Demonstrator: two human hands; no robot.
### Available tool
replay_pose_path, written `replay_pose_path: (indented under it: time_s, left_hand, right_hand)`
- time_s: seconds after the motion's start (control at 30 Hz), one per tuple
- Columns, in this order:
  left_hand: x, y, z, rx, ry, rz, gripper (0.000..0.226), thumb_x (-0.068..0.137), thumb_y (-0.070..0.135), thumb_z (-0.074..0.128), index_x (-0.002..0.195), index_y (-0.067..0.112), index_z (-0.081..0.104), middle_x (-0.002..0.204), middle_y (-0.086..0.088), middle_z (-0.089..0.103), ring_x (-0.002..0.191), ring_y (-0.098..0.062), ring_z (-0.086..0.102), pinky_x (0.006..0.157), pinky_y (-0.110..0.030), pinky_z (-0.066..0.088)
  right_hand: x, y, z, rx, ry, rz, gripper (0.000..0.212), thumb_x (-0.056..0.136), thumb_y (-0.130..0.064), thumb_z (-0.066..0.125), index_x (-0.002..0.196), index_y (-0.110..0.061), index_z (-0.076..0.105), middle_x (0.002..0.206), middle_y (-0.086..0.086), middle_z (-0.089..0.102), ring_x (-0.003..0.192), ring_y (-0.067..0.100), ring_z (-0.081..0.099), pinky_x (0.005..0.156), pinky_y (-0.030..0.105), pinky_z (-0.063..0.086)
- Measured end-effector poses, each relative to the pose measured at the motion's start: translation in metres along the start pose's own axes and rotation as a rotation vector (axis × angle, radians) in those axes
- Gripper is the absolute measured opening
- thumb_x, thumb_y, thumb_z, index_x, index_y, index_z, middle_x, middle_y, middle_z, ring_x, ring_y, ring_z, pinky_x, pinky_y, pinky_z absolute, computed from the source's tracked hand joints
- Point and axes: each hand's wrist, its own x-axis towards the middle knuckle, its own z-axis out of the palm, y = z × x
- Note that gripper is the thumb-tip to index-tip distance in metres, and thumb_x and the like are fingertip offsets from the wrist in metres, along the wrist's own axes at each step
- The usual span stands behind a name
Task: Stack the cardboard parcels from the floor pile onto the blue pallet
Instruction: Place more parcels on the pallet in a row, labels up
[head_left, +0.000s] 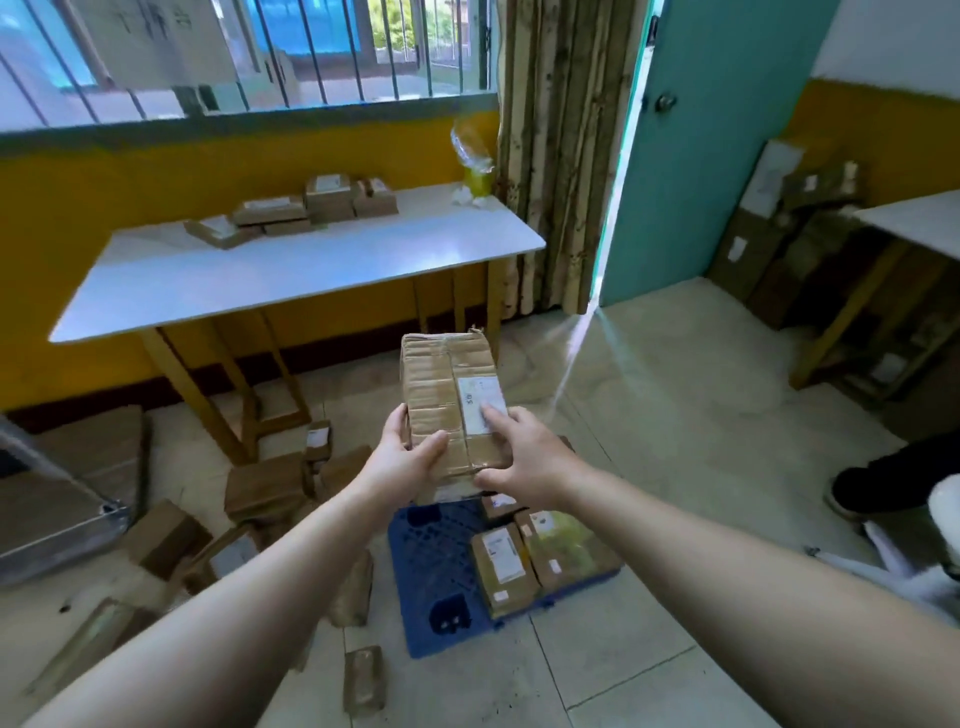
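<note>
I hold a long taped cardboard parcel (449, 384) with a white label out in front of me, above the floor. My left hand (402, 454) grips its near left side, thumb on top. My right hand (524, 460) holds the near right end, fingers curled over the label. Below it lies the blue pallet (434, 571) with several parcels (501, 566) lined up on its right half. The floor pile (265, 488) of brown parcels spreads to the pallet's left.
A white table (291, 270) with several small parcels stands by the yellow wall. A metal rack edge (62, 519) is at the left. More boxes and a second table fill the right corner. A person's dark shoe (872, 483) is at the right. Loose parcels (363, 680) lie near my feet.
</note>
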Motion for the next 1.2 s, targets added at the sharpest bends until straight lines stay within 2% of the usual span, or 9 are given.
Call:
replay_pose_path:
  time_s: [0.13,0.4,0.67,0.8,0.83,0.9,0.97,1.1,1.2]
  left_hand:
    - [0.023,-0.005,-0.011,-0.005,0.033,-0.043,0.066,0.093,0.030,0.058,0.147,0.036,0.019,0.131,-0.003,0.055,0.099,-0.015,0.064,0.073,-0.030,0.055]
    - [0.116,-0.011,-0.023,0.024,-0.001,-0.128,0.069,0.093,0.028,0.058,0.148,0.037,0.017,0.132,-0.004,0.057,0.106,-0.019,0.063,0.085,-0.037,0.055]
    - [0.226,-0.061,-0.011,-0.009,-0.013,-0.240,0.063,0.095,0.023,0.055,0.147,0.035,0.021,0.128,0.000,0.056,0.101,-0.014,0.060,0.073,-0.028,0.052]
    - [0.280,-0.120,-0.009,0.009,0.032,-0.344,0.065,0.094,0.020,0.057,0.148,0.031,0.022,0.137,-0.005,0.053,0.115,-0.020,0.056,0.096,-0.038,0.049]
    - [0.293,-0.140,-0.006,0.005,0.046,-0.379,0.065,0.094,0.018,0.057,0.148,0.029,0.022,0.137,-0.006,0.053,0.114,-0.018,0.056,0.095,-0.036,0.049]
    - [0.323,-0.180,0.001,0.004,0.075,-0.433,0.067,0.094,0.016,0.058,0.149,0.027,0.021,0.135,-0.002,0.053,0.102,-0.012,0.056,0.074,-0.019,0.051]
    - [0.356,-0.224,0.012,-0.036,0.116,-0.502,0.072,0.093,0.015,0.060,0.150,0.029,0.018,0.127,0.002,0.052,0.089,-0.008,0.057,0.058,-0.015,0.048]
    - [0.411,-0.331,0.041,-0.102,0.130,-0.666,0.075,0.088,0.020,0.066,0.147,0.035,0.022,0.127,-0.003,0.058,0.097,-0.023,0.065,0.072,-0.041,0.058]
    - [0.445,-0.401,0.064,-0.087,0.105,-0.723,0.076,0.089,0.022,0.063,0.148,0.039,0.017,0.126,-0.003,0.058,0.097,-0.025,0.064,0.072,-0.040,0.057]
  right_hand:
    - [0.031,0.002,0.002,0.001,-0.074,-0.024,0.088,0.085,-0.034,0.070,0.153,-0.028,0.016,0.150,-0.008,0.022,0.126,0.015,0.041,0.103,0.034,0.045]
    - [0.114,0.015,0.001,-0.044,-0.166,0.071,0.085,0.088,-0.036,0.067,0.154,-0.031,0.013,0.154,-0.010,0.019,0.133,0.015,0.037,0.106,0.035,0.042]
    - [0.215,0.069,0.023,-0.156,-0.249,0.102,0.081,0.088,-0.039,0.066,0.152,-0.033,0.018,0.154,-0.010,0.020,0.134,0.014,0.036,0.104,0.035,0.044]
    - [0.274,0.115,0.065,-0.212,-0.380,0.074,0.081,0.087,-0.045,0.065,0.152,-0.031,0.018,0.154,-0.007,0.024,0.135,0.018,0.034,0.107,0.040,0.041]
    - [0.291,0.130,0.080,-0.236,-0.422,0.065,0.081,0.087,-0.046,0.064,0.152,-0.031,0.019,0.154,-0.006,0.025,0.135,0.018,0.034,0.108,0.040,0.040]
    - [0.325,0.164,0.111,-0.265,-0.488,0.040,0.079,0.088,-0.046,0.063,0.152,-0.030,0.019,0.153,-0.004,0.027,0.135,0.020,0.035,0.107,0.039,0.038]
    - [0.357,0.204,0.145,-0.297,-0.537,0.017,0.075,0.089,-0.044,0.062,0.151,-0.030,0.021,0.151,-0.002,0.030,0.134,0.021,0.035,0.106,0.037,0.036]
    - [0.405,0.291,0.219,-0.387,-0.625,-0.006,0.074,0.090,-0.045,0.061,0.151,-0.030,0.021,0.157,0.005,0.024,0.141,0.027,0.026,0.111,0.039,0.029]
    - [0.426,0.352,0.272,-0.473,-0.671,0.001,0.078,0.092,-0.049,0.057,0.153,-0.031,0.013,0.160,0.006,0.015,0.145,0.028,0.017,0.113,0.040,0.026]
